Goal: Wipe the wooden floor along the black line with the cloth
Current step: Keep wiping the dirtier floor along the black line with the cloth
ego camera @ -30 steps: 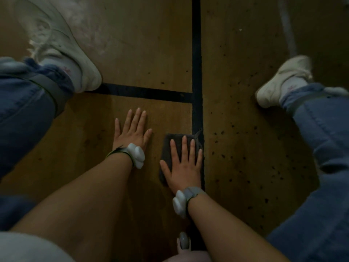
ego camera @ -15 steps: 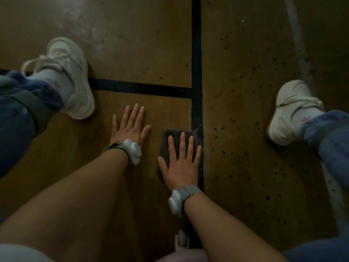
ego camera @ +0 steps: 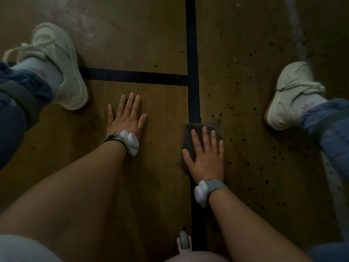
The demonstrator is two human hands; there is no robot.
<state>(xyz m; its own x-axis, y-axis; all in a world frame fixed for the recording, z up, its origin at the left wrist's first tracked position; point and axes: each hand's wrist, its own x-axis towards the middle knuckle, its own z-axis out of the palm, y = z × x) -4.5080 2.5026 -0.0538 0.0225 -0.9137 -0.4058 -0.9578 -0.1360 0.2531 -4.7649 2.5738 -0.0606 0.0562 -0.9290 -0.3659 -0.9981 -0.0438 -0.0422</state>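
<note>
Head view showed the right hand lying flat on the dark cloth, with fingers straight and a little spread, pressing and not gripping. The cloth was under this palm and fingers, directly on the black line, which came out beyond the fingertips and again behind the wrist. The left hand was also released, flat on the bare wooden floor, well to the left of the right hand and apart from the cloth. A second black stripe ran across just beyond the left fingertips and met the black line. Many dark specks covered the floor to the right of the right hand. Each wrist carried a white device on a band. One white shoe stood far left of the left hand, another shoe far right of the right hand.
</note>
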